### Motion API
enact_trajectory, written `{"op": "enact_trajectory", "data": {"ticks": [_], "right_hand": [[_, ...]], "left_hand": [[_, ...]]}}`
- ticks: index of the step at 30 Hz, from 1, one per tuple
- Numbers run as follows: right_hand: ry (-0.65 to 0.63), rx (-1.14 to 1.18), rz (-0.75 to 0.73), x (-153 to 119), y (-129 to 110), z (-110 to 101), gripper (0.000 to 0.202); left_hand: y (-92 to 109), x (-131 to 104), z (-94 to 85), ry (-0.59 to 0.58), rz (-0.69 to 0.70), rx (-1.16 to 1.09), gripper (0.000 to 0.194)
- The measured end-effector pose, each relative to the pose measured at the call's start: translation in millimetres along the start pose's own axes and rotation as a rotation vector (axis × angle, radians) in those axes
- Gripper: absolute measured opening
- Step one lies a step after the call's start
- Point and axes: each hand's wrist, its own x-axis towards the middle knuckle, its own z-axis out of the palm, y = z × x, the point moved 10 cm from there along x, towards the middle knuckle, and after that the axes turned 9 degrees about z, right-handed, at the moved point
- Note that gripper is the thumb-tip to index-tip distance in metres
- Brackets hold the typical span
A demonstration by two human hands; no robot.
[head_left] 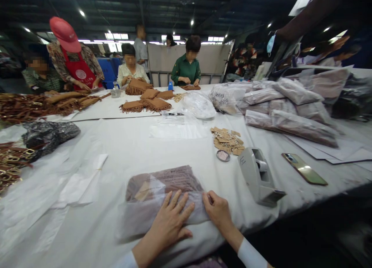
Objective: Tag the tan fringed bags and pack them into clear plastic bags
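Note:
A brown item in a clear plastic bag lies flat on the white-covered table in front of me. Printing and a tan tag show through the plastic. My left hand rests on the bag's lower middle with its fingers spread. At the bag's right edge, my right hand has its fingers curled together, pinching the plastic edge. A grey tape dispenser stands to the right of my right hand.
Tan tags and a small round dish lie beyond the dispenser. A phone is at the right. Filled bags are piled back right. Brass-ringed brown straps lie left. Several people work across the table.

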Motion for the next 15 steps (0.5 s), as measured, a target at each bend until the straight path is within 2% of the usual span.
{"op": "enact_trajectory", "data": {"ticks": [4, 7, 9, 11, 12, 15], "right_hand": [[-0.048, 0.053, 0.159, 6, 15, 6, 0.016], [-0.086, 0.06, 0.224, 10, 20, 9, 0.018], [-0.102, 0.037, 0.231, 12, 24, 2, 0.02], [-0.065, 0.015, 0.209, 16, 31, -23, 0.023], [-0.006, 0.007, 0.19, 19, 37, -44, 0.025], [0.308, -0.043, 0.213, 25, 74, -136, 0.035]], "left_hand": [[-4, -2, 3.0, -0.008, -0.042, -0.027, 0.081], [-1, -1, 3.1, -0.01, -0.072, 0.005, 0.083], [1, -1, 2.0, -0.001, -0.074, 0.037, 0.084], [4, -2, 0.1, 0.026, -0.064, 0.07, 0.082], [5, -2, -0.8, 0.045, -0.059, 0.087, 0.081], [7, -5, -1.7, 0.106, -0.04, 0.13, 0.075]]}}
